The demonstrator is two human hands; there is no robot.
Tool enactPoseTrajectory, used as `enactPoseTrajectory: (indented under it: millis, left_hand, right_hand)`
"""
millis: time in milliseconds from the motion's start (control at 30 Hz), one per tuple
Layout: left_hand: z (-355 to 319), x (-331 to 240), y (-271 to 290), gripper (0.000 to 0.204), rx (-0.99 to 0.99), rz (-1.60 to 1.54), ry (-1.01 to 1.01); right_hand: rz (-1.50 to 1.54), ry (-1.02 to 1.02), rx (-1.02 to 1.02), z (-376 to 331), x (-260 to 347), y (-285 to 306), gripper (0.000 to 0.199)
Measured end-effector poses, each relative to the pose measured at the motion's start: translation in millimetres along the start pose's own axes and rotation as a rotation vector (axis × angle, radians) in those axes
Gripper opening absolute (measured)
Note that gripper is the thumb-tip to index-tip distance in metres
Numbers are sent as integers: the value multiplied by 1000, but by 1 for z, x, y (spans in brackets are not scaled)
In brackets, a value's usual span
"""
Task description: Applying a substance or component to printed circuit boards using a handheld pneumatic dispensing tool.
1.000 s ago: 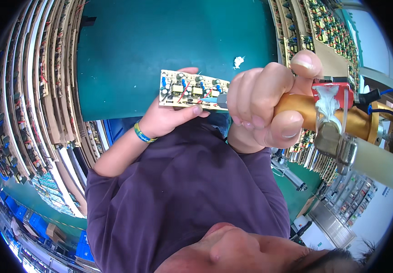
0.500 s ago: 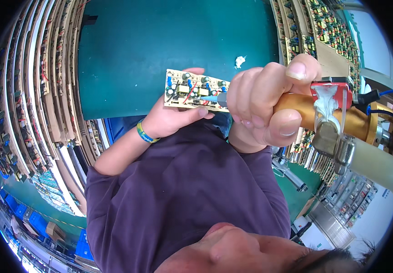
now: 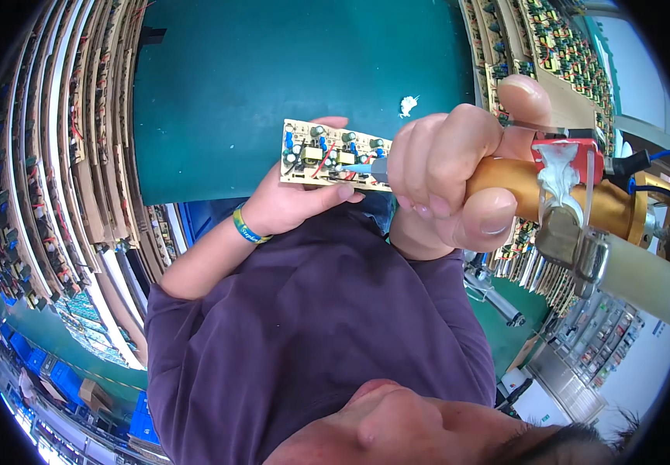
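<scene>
My left hand [image 3: 292,208], a green band on its wrist, holds a small beige circuit board [image 3: 316,153] from below, thumb along its lower edge. The board carries blue, green and yellow parts and a red wire. My right hand [image 3: 451,174] is wrapped around a gold-coloured dispensing tool [image 3: 618,208] with a red fitting and white residue on it. The tool's thin blue nozzle [image 3: 360,167] points left and touches the right part of the board. Both hands are held over a dark green mat [image 3: 273,70].
A white blob [image 3: 409,105] lies on the mat above my right hand. Rows of stacked circuit boards in racks [image 3: 56,170] curve along the left, with more racks [image 3: 560,46] at the top right. A blue hose [image 3: 649,186] trails from the tool.
The board has risen slightly and shifted right toward the tool. The nozzle tip now lies over the board's right part. My right hand has barely moved.
</scene>
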State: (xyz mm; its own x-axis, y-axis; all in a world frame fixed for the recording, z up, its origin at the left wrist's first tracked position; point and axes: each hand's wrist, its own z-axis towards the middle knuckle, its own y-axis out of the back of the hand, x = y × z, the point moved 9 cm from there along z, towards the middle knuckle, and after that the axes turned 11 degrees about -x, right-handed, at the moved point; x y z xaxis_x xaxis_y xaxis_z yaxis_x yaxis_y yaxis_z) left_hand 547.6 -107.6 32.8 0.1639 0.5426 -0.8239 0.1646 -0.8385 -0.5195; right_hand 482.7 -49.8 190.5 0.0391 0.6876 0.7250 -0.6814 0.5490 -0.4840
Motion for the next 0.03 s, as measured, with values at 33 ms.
enactPoseTrajectory:
  millis: [33]
  left_hand:
    - [0,0,0,68,10,-17,-3]
  right_hand:
    - [5,1,30,1,0,-1,67]
